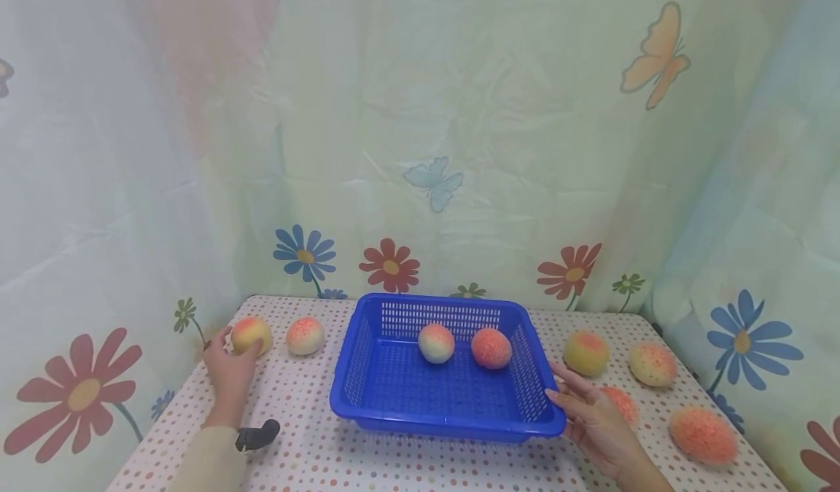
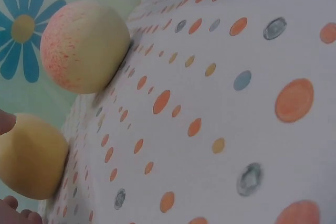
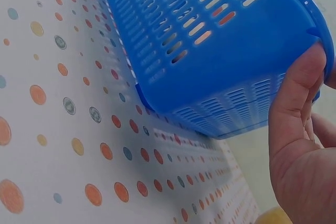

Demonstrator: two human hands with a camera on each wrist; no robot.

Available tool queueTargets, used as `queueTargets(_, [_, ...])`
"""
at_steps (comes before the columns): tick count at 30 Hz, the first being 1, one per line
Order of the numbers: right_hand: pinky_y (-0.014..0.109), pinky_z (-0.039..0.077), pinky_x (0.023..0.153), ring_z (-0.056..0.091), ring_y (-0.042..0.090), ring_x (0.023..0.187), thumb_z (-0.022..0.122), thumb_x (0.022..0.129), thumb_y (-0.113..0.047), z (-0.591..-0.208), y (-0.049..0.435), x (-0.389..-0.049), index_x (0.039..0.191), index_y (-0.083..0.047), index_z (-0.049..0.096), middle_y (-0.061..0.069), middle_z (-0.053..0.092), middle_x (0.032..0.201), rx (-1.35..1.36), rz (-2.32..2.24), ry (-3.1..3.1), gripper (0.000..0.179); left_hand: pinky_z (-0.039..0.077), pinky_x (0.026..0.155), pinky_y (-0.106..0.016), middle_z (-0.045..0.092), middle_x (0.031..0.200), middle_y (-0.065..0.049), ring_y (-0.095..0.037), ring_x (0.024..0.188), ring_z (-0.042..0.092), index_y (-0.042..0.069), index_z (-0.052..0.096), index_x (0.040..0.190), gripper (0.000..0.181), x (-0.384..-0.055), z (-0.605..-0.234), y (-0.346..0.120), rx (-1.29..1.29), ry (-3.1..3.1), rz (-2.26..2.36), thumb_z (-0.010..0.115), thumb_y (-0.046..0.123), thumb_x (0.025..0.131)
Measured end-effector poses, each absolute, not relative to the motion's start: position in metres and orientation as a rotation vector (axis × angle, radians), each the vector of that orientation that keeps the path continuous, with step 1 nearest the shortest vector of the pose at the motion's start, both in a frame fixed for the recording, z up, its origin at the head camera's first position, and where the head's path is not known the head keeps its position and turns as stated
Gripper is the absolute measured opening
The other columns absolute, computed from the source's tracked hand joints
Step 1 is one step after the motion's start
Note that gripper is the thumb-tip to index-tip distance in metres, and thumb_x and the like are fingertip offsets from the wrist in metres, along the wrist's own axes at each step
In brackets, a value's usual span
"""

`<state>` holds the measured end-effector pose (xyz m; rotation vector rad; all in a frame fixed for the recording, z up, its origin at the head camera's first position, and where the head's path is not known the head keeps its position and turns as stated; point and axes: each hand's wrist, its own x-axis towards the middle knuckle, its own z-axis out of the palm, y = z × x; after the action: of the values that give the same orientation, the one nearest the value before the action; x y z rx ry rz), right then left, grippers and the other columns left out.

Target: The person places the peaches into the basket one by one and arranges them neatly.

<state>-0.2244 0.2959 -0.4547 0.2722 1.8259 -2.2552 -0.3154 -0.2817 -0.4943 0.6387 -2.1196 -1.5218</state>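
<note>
At the table's far left, my left hand [image 1: 230, 366] has its thumb and fingers around a yellow-and-red peach [image 1: 251, 335]; the left wrist view shows the thumb on one side of that peach [image 2: 32, 156] and fingertips on the other. Beside it lies a pale peach with a speckled red top [image 1: 305, 336], which no hand touches. My right hand [image 1: 593, 417] pinches the right rim of a blue plastic basket [image 1: 446, 425]. From the right wrist, the thumb [image 3: 304, 72] shows against the rim, other fingers partly hidden behind it. Two peaches sit inside the basket, a pale one [image 1: 436, 344] and a redder one [image 1: 491, 348].
Right of the basket lie several more peaches, among them a yellowish one [image 1: 587, 353], a speckled one [image 1: 652, 364] and a large red one [image 1: 704, 435]. Another peach [image 1: 620, 404] is partly behind my right hand. A flower-printed curtain [image 1: 459, 113] backs the dotted table [image 1: 315, 448].
</note>
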Motion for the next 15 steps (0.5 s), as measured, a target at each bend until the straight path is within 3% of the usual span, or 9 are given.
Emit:
queueTargets(4, [0.036,0.062,0.092,0.072,0.017,0.104,0.065,0.102,-0.022,-0.456,0.296,-0.225,0.158,-0.028,0.038,-0.002,0.065,0.111,0.269,-2.252,1.824,0.063,0.032,0.118,-0.066,0.021,0.16,-0.031,-0.052,0.144,0.032,0.009,0.025,0.161,0.081,-0.319,-0.497,-0.283,0.639,-2.136,-1.499,0.071,0.025,0.096])
queueTargets(15, [0.037,0.061,0.093,0.072,0.018,0.106,0.064,0.102,-0.021,-0.454,0.296,-0.225,0.164,-0.02,0.023,-0.001,0.065,0.114,0.266,-2.241,1.823,0.074,0.033,0.118,-0.065,0.027,0.16,-0.03,-0.051,0.146,0.033,0.008,0.021,0.162,0.083,-0.327,-0.501,-0.286,0.622,-2.181,-1.494,0.069,0.026,0.097])
